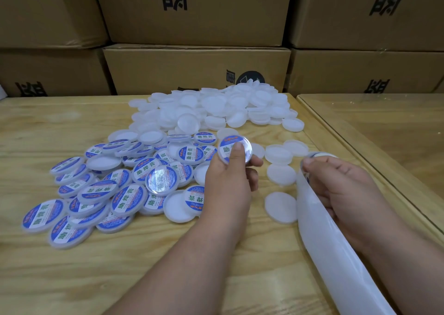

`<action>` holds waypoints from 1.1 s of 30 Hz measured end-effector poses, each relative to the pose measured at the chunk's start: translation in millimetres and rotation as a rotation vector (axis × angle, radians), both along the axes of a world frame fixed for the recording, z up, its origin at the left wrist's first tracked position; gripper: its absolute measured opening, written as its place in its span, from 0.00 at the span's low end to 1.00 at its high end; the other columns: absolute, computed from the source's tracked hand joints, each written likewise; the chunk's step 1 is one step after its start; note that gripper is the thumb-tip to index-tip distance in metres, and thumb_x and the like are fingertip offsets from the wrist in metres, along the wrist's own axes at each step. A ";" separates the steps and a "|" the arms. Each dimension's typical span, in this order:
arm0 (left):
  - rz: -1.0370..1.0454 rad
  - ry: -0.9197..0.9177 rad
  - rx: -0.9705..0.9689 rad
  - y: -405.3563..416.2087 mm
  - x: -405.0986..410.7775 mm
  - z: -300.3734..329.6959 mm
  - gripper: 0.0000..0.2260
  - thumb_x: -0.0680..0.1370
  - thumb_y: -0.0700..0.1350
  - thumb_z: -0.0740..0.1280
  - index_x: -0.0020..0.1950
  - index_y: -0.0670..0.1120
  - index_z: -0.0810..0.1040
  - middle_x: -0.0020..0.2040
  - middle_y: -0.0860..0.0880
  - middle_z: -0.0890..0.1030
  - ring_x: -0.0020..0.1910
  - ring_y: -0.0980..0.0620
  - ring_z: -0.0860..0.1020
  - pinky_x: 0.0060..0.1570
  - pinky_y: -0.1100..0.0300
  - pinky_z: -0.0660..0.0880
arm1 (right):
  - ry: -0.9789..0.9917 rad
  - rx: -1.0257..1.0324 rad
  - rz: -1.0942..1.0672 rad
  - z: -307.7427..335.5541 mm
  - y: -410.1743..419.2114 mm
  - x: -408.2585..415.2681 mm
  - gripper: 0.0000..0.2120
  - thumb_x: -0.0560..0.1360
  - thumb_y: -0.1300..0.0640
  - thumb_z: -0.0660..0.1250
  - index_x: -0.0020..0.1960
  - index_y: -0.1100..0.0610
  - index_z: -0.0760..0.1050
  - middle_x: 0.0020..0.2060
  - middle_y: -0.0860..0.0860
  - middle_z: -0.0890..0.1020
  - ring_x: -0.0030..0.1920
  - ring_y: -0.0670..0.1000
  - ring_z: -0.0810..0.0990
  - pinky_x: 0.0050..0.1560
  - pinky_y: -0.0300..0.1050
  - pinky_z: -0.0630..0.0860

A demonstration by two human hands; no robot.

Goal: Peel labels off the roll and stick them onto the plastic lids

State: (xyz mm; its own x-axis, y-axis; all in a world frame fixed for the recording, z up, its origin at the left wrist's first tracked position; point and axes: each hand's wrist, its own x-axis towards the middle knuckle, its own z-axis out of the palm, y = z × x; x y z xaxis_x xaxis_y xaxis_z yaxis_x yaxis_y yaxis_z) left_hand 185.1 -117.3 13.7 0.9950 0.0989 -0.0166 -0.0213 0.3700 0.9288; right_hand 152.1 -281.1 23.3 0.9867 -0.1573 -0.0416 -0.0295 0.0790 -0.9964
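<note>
Labelling of lids judged perhaps a third done.

A glossy backing strip (322,230) is pinched in the right hand (341,187) near the surface's (48,127) right edge; a labelled lid (234,152) is gripped by the left hand (228,182). Round, blue-labelled lids (96,189) are heaped left; many translucent blank lids (216,108) remain at the far edge.

The characters 助焊膏 are printed in green on the round blue-and-white labels of the finished lids (141,173) heaped on the table; the smaller print there cannot be read. Large black characters are printed upside down on the cardboard boxes (197,71) behind, among them 益.
</note>
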 end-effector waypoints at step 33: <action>-0.177 -0.229 0.613 -9.9 -16.6 -4.3 0.18 0.73 0.42 0.60 0.59 0.60 0.74 0.53 0.58 0.80 0.49 0.61 0.75 0.47 0.66 0.73 | -0.004 -0.354 -0.123 -2.9 2.0 -0.2 0.20 0.78 0.50 0.70 0.34 0.57 0.67 0.29 0.53 0.64 0.29 0.51 0.60 0.25 0.42 0.60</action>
